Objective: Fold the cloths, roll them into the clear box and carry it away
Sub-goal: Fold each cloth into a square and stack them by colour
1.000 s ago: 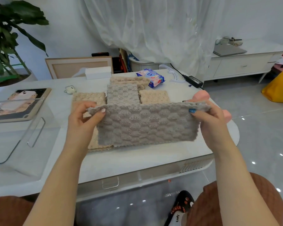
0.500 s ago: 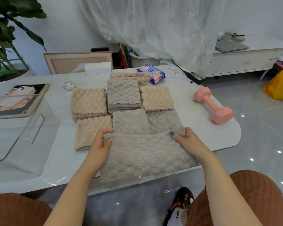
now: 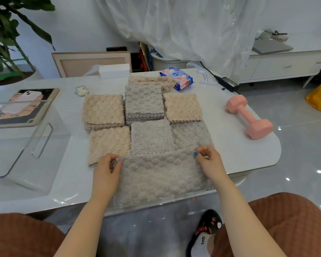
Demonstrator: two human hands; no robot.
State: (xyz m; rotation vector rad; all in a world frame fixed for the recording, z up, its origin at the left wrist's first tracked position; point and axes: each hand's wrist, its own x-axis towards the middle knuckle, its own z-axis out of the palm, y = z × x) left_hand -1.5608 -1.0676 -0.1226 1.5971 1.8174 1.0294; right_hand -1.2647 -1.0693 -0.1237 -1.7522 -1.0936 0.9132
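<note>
A grey textured cloth [image 3: 161, 177] lies flat at the table's near edge, folded once. My left hand [image 3: 107, 169] pinches its far left corner, and my right hand [image 3: 208, 160] pinches its far right corner. Behind it lie folded cloths: a beige one [image 3: 108, 143], a grey one [image 3: 150, 136], a beige stack [image 3: 103, 111], a grey stack [image 3: 144, 102] and a beige square [image 3: 183, 106]. The clear box [image 3: 24, 141] stands at the left of the table, with a handle slot in its side.
A pink dumbbell [image 3: 248, 116] lies at the right on the white table [image 3: 239, 151]. A tablet [image 3: 20, 108], an earbud case [image 3: 81, 89], a white box [image 3: 114, 71], a wipes pack [image 3: 176, 77] and a power adapter [image 3: 227, 83] sit further back.
The grey cloth was held up in the air by both hands; it now lies flat on the table's near edge, with both hands still at its far corners.
</note>
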